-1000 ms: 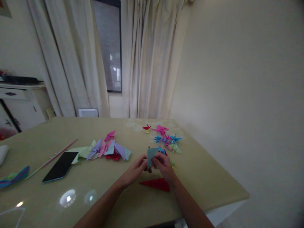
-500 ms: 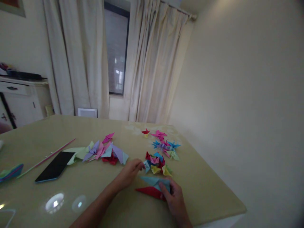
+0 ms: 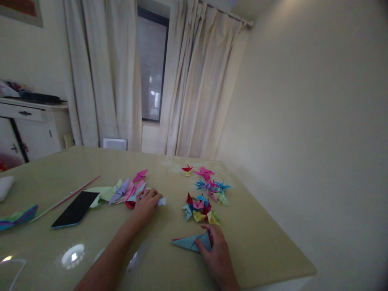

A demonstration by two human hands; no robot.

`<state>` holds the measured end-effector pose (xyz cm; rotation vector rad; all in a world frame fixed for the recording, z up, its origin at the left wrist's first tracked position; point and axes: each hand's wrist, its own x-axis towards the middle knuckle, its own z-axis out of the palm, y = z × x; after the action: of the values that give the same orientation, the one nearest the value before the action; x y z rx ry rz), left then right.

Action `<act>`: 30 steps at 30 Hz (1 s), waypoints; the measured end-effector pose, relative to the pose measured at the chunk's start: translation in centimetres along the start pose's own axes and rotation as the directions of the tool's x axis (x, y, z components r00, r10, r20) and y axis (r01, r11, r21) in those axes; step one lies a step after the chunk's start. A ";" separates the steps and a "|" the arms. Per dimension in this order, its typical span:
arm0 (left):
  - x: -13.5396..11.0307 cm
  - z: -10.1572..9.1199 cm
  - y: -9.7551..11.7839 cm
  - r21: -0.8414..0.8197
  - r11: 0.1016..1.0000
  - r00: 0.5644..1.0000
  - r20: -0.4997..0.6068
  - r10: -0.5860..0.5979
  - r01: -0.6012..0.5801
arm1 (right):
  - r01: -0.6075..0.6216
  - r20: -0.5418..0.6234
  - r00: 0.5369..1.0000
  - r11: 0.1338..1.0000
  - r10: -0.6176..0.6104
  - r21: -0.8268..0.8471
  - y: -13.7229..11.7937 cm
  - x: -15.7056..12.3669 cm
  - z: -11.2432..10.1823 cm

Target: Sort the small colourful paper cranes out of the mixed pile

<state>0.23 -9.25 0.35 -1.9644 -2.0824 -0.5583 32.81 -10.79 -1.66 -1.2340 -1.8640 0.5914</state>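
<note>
My right hand (image 3: 214,246) pinches a light blue folded paper (image 3: 191,241), its long point aimed left, just above the table. A red folded paper lies mostly hidden behind it, only a thin edge showing. Over the right end of a loose paper pile, my left hand (image 3: 147,204) curls its fingers down onto a lavender folded paper (image 3: 162,201); its fingertips are partly hidden. Beside that hand are pink folded papers (image 3: 129,192), a purple one (image 3: 120,191) and a pale green one (image 3: 106,194).
Beyond my right hand sits a cluster of small multicoloured origami pieces (image 3: 198,205). Behind it are blue and purple origami (image 3: 209,186), pink origami (image 3: 204,173) and a red one (image 3: 187,169). A black phone (image 3: 75,209) and a thin pink-green stick (image 3: 68,197) lie left.
My left hand has moved left and away from me, from beside the multicoloured cluster onto the paper pile. The blue paper in my right hand now covers most of the red one.
</note>
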 end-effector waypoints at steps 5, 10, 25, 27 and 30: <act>0.1 -1.6 2.5 -0.064 0.995 0.994 -0.088 0.072 -0.078 | 0.174 -0.128 0.975 0.982 -0.182 -0.074 -0.2 -0.4 -0.2; -2.0 -1.3 9.8 -0.316 0.912 0.947 0.102 0.306 -0.261 | 0.287 0.001 0.958 0.958 -0.287 0.017 -0.6 -0.7 -0.5; -0.3 -0.6 1.2 0.063 0.967 0.967 0.035 -0.251 0.249 | 0.084 -0.064 0.995 0.986 -0.075 0.146 0.3 -0.4 -0.4; -0.4 -0.6 -0.1 0.087 0.959 0.956 0.101 -0.276 0.268 | 0.102 -0.076 0.992 0.994 -0.099 0.043 0.2 -0.3 -0.2; -0.3 -1.0 -0.5 0.030 0.965 0.953 0.155 -0.261 0.260 | 0.118 -0.138 0.982 0.990 -0.127 -0.073 0.3 -0.1 -0.1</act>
<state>-0.32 -9.94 1.12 -1.7920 -2.4593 -0.4505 33.12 -10.76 -1.87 -1.1620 -1.8357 0.3696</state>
